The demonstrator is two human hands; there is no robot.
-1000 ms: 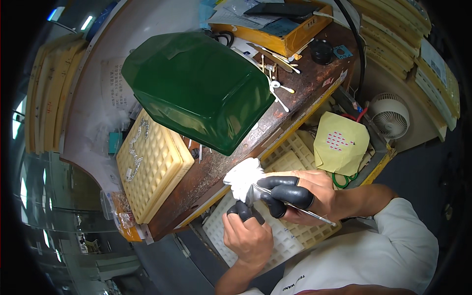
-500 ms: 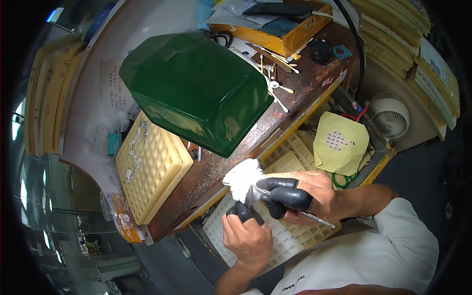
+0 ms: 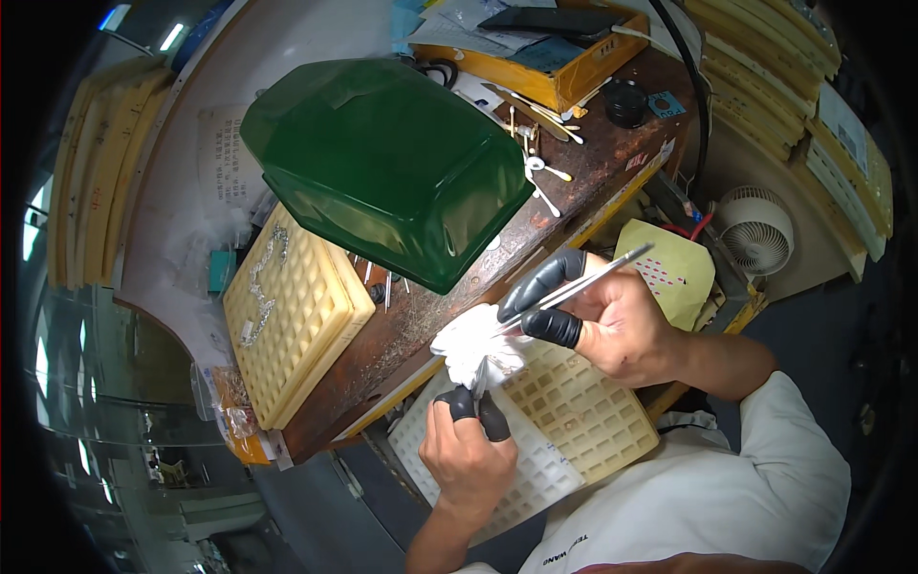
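Note:
My right hand [image 3: 612, 320], with black finger covers, is closed on metal tweezers [image 3: 604, 275]. One end of them points up and right, the other reaches the white cloth bundle [image 3: 469, 337]. That bundle is brightly lit and crumpled at the desk's front edge. Just below it, my left hand [image 3: 469, 450] is closed, black-covered fingertips pinched at a small greyish, pointed piece [image 3: 481, 373] against the cloth. What this piece is, I cannot make out.
A large glossy green hood [image 3: 382, 163] stands over the desk. Left of it, a chain [image 3: 258, 287] lies on stacked cream gridded trays [image 3: 296, 335]. More gridded trays [image 3: 574, 411] lie below my hands. Cotton swabs [image 3: 545, 196], a yellow paper [image 3: 684, 287] and a white fan [image 3: 755, 230] are right.
My right hand has opened its grip and turned, so the tweezers now point up and right instead of down and right. My left hand has shifted slightly down and left.

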